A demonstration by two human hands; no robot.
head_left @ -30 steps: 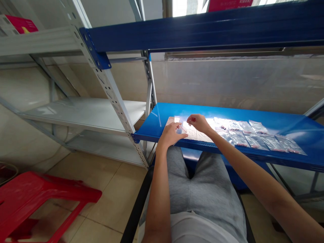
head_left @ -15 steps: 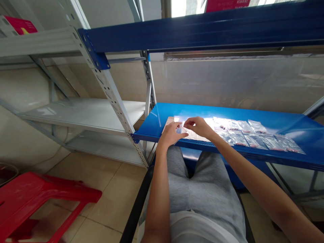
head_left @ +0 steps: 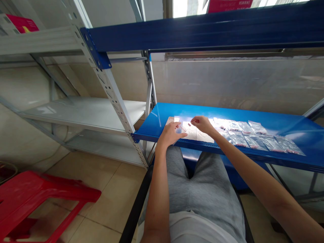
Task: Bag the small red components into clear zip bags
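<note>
My left hand (head_left: 171, 133) rests on the front of the blue shelf (head_left: 278, 118), its fingers pinched on a small clear zip bag (head_left: 180, 129). My right hand (head_left: 202, 124) hovers just to the right, its fingertips pinched together over a white sheet (head_left: 196, 134) that has tiny red pieces on it. I cannot make out whether a piece is between those fingers. To the right of my right hand, several small clear bags (head_left: 253, 135) with red contents lie in rows on the shelf.
A grey metal rack (head_left: 86, 113) stands to the left, with a pink box (head_left: 21, 25) on its upper shelf. A red plastic stool (head_left: 43, 199) is on the tiled floor at the lower left. A dark blue beam (head_left: 202, 30) runs overhead.
My right hand went to the bag at my left hand, then drew back right over the white sheet. My left hand stayed put.
</note>
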